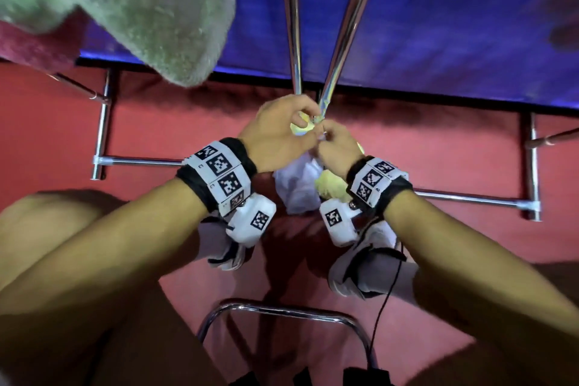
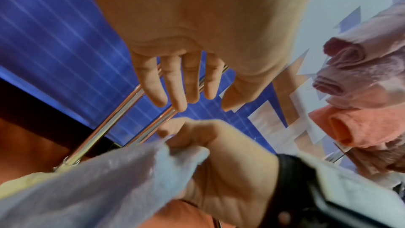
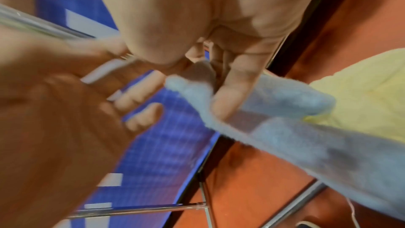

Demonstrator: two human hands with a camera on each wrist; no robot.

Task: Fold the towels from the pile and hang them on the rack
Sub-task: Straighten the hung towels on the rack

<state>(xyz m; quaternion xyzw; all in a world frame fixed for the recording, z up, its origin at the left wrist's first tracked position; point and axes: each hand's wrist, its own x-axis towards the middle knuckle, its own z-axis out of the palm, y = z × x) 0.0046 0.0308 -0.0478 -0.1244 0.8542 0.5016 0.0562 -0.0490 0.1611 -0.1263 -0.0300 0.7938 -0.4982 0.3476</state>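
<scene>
From my remote feed, a green towel point(image 1: 150, 9) fills the corner far left of the rack rails point(image 1: 293, 25), its upper part cut off by the frame, with a dark red towel point(image 1: 34, 47) partly tucked under it. Left of the rails too, my left hand point(image 1: 275, 131) hangs with fingers loosely spread; the left wrist view shows them straight and gripping nothing. The two chrome rails run away from me, converging at my hands, where the joint is hidden behind my knuckles. Just right of the rails' near end, my right hand point(image 1: 336, 147) pinches a corner of the pale blue towel point(image 1: 297, 185), thumb pressed to curled fingers. That towel hangs below the rails, its long axis dropping from the pinched corner toward the floor; motion blur smears its edges in both wrist views. A yellow towel point(image 1: 332, 188) peeks out beside it, mostly covered by my right wrist. Beneath the rails lies a red floor point(image 1: 156, 122); beyond them a blue panel point(image 1: 438, 41). Pink and orange towels point(image 2: 361, 101) bunch far right of the rails in the left wrist view.
</scene>
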